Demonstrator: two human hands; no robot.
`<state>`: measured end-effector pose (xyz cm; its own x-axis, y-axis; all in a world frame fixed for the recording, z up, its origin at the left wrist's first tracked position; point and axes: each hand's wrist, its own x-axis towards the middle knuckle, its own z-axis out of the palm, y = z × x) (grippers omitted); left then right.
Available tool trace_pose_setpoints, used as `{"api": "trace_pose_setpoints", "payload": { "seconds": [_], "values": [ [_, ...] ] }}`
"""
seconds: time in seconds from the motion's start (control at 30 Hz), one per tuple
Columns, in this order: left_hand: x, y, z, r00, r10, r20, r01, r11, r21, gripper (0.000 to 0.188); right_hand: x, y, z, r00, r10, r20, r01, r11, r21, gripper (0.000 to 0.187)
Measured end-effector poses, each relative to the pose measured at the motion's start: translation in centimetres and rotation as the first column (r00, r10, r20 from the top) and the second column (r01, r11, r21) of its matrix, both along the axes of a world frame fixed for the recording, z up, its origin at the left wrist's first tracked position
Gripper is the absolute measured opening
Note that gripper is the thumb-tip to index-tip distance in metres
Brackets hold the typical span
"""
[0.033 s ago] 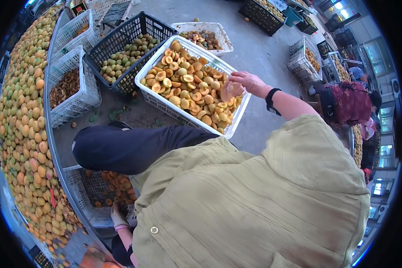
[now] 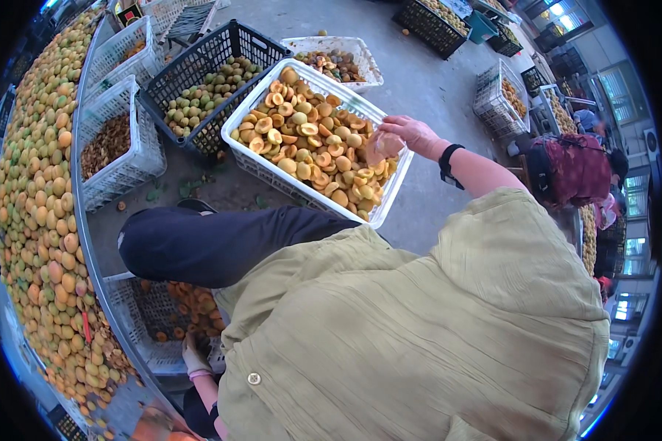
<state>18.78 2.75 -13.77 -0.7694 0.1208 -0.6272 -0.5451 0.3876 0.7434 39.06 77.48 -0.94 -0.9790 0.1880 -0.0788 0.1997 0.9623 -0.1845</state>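
Note:
My right hand (image 2: 412,134) is over the right end of a white plastic crate (image 2: 244,153) heaped with halved apricots (image 2: 309,140). Its fingers stretch out to the left, apart from one another. Below them is a blurred, pinkish, see-through shape just above the fruit; whether it is glove or fingers is unclear. My left hand (image 2: 196,354), in a pale glove, is low on the left at a second white crate (image 2: 129,312) with darker orange halves (image 2: 197,305). It lies beside the crate's near edge, and its fingers are mostly hidden.
A long metal-edged table (image 2: 88,242) heaped with whole apricots (image 2: 40,184) runs along the left. A black crate (image 2: 169,81) of greenish fruit and a white crate (image 2: 143,147) of brown scraps stand ahead. My bent knee (image 2: 176,246) separates the two working crates. Another person (image 2: 574,169) sits far right.
My right hand and the blurred shape under it have shifted very slightly. All else looks the same.

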Motion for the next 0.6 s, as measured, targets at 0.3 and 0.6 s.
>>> {"api": "trace_pose_setpoints", "payload": {
  "seconds": [0.3,0.6],
  "values": [
    [-0.1,1.5,1.2,0.998,0.058,0.037,-0.058,0.998,-0.004,0.041,-0.3,1.7,2.9,0.940,-0.297,-0.170,0.301,0.954,-0.006,0.030],
    [-0.1,2.7,2.9,0.994,0.078,0.078,-0.079,0.997,0.006,0.040,-4.8,-2.0,-1.0,0.495,-0.867,-0.063,0.600,0.393,-0.697,0.029]
  ]
}}
